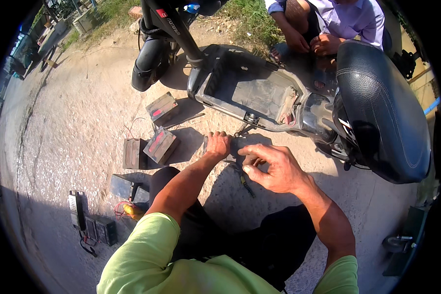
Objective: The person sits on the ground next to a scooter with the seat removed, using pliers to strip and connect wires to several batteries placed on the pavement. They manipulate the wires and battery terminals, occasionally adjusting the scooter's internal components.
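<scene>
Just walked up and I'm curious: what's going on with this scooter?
Someone in a green shirt is beside the scooter, left hand low over the ground, right hand half curled beside it; whether either holds anything is unclear. The scooter's floor tray stands uncovered, wires showing at one end. Batteries rest on the ground. A person in a lilac shirt crouches opposite.
</scene>
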### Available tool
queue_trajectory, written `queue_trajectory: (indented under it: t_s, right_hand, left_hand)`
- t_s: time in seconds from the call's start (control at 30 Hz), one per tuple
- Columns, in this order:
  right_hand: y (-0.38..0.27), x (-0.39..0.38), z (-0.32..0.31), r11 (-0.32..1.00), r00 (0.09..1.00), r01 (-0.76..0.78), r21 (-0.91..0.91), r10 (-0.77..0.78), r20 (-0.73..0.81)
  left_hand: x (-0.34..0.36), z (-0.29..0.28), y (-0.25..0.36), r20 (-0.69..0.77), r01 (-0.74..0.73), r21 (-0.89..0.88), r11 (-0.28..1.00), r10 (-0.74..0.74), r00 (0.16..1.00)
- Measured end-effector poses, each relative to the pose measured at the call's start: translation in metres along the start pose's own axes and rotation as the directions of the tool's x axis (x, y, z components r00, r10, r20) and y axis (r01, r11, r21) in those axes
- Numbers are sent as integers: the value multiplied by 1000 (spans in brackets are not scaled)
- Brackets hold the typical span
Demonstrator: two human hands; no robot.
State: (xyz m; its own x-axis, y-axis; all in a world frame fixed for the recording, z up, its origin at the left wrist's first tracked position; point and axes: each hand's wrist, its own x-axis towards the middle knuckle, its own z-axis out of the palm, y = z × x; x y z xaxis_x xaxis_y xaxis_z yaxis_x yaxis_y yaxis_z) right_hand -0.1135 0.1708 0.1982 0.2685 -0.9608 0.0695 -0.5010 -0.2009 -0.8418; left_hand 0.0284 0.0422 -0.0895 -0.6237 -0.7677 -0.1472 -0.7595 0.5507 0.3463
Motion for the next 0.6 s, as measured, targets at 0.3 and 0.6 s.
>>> queue_trajectory:
  t_s: [0.3,0.6]
  right_hand:
    - [257,-137,182,693,802,-597,-404,503,-321]
    - [277,-134,193,574,694,-700,-426,687,-215]
  left_hand:
    - [-1,-26,6,180,173,-88,981,-155,971]
    - [-10,-45,6,129,161,-165,973,-140,982]
